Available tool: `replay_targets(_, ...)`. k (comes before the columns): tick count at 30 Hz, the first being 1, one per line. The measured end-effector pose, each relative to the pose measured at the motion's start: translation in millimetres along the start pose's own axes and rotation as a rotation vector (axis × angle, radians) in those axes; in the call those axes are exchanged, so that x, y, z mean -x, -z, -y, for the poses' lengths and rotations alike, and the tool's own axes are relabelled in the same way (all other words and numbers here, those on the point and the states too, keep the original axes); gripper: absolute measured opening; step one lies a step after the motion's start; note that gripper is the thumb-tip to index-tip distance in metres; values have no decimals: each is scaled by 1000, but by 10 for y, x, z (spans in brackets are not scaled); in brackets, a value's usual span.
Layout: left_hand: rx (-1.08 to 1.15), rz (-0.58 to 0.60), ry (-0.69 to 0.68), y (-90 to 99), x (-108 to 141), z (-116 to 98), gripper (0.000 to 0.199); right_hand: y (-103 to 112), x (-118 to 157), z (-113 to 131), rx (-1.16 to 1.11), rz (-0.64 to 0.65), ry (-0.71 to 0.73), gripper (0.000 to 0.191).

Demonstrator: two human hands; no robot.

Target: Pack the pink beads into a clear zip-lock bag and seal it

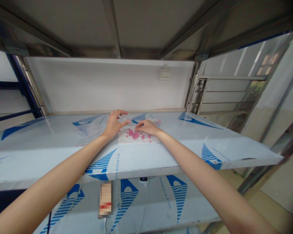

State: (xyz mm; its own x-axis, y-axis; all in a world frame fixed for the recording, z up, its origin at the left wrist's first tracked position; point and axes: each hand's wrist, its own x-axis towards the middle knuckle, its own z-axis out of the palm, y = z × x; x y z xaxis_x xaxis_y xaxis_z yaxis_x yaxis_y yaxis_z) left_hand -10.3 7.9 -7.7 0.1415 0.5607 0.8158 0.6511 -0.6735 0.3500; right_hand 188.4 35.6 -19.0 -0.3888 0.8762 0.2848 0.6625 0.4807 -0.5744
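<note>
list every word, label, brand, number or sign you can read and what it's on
"Protective Film": on the lower shelf
"Protective Film": on the upper shelf, near its front edge
Too small or blurred: faint lettering at the upper shelf's right, the small display

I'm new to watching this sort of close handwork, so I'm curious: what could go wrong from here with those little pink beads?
The pink beads lie loose on a pale sheet, a few apart from the rest, so some might roll away.
The right hand is right at the beads, and a nudge could scatter them.
The strand at the left hand looks very thin, so it might slip.
</note>
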Motion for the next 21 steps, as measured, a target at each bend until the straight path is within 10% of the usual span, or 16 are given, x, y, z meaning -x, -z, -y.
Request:
replay_targets(12,-8,18,-4,-9,1,-12,34,-16,-32,-43,-36,56,16,11)
replay_targets(21,23,70,-25,-19,19,-43,35,32,-47,101,-516,-399,208,24)
